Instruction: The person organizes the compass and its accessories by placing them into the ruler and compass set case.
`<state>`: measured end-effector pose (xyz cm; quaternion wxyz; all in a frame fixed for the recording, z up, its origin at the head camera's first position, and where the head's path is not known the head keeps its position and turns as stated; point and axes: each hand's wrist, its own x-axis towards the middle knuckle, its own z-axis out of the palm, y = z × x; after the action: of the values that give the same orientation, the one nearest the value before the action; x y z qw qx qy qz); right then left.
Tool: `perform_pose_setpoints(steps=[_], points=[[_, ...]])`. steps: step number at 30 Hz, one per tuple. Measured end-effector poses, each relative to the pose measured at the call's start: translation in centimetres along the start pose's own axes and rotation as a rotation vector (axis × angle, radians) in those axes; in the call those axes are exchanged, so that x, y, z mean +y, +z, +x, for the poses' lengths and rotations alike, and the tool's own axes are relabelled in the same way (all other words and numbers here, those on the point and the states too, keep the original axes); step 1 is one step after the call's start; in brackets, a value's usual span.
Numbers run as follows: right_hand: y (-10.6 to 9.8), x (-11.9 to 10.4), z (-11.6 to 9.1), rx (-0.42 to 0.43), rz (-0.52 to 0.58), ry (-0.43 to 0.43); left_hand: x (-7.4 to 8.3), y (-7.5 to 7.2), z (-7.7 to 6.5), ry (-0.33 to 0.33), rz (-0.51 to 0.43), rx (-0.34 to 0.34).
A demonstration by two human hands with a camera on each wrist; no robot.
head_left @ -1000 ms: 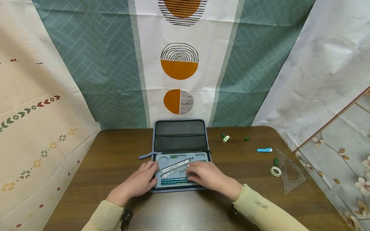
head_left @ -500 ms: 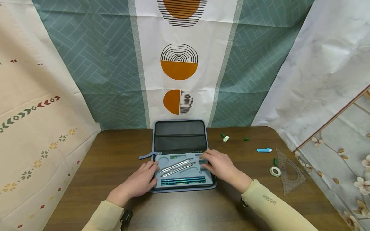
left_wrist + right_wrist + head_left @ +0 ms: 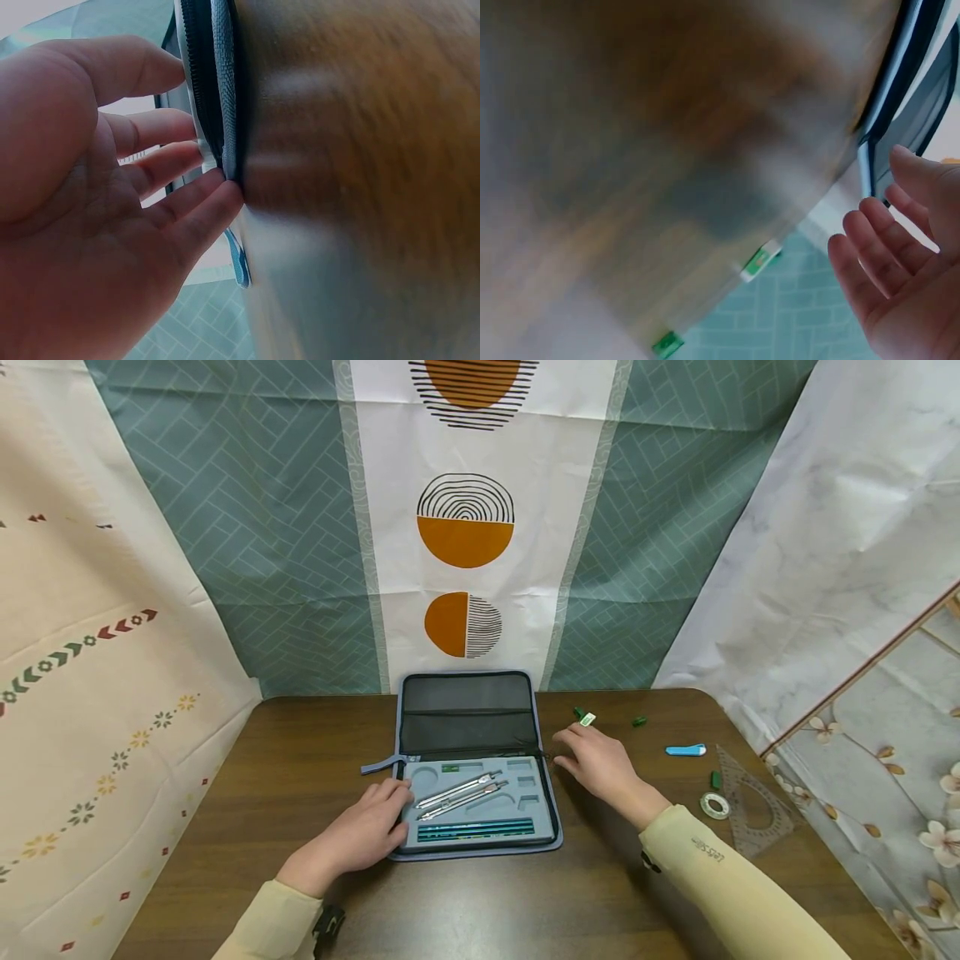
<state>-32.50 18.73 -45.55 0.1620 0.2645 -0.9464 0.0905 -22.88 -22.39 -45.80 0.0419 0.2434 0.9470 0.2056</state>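
A zip case (image 3: 399,714) lies open, its dark lid raised against the back cloth. Two metal compasses (image 3: 459,792), several teal pencils (image 3: 476,830) and a small green piece (image 3: 450,768) lie in its grey-blue tray (image 3: 472,814). At the case's left edge rests my left hand (image 3: 356,831); in the left wrist view its fingertips touch the zipped rim (image 3: 226,90). My right hand (image 3: 600,764), empty with relaxed fingers, is over the table right of the case. Just beyond its fingers lies a white-and-green eraser (image 3: 588,719), also seen in the right wrist view.
A small green piece (image 3: 639,721) lies at the back right. Farther right are a blue cutter knife (image 3: 684,750), a green block (image 3: 716,779), a white tape roll (image 3: 705,807) and a transparent set square (image 3: 741,831). A patterned cloth (image 3: 300,568) hangs behind the table.
My right hand has moved from over the tray to the right and back, out past the case's right edge, uncovering the pencils and tray slots. My left hand has stayed in place.
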Motion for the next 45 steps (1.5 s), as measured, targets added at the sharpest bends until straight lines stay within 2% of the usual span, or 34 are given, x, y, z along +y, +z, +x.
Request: perform_pose_setpoints(steps=[16,21,27,34,38,45], points=[[0.4,3.5,2.3,0.011,-0.115,0.046,0.2,-0.2,-0.1,0.032,0.02,0.024],[0.6,4.1,3.3,0.003,-0.13,0.058,-0.3,0.3,-0.1,0.064,0.041,0.06],[0.6,4.2,4.2,-0.042,-0.139,0.092,-0.5,0.5,0.0,0.075,0.027,0.069],[0.9,4.9,5.1,-0.116,-0.144,0.176,-0.8,0.8,0.3,0.032,0.017,0.043],[1.2,5.3,5.4,-0.148,-0.133,0.218,-0.6,0.7,0.2,0.029,0.005,0.035],[1.5,5.7,6.1,-0.147,-0.141,0.215,0.1,0.1,0.0,-0.008,-0.001,0.009]])
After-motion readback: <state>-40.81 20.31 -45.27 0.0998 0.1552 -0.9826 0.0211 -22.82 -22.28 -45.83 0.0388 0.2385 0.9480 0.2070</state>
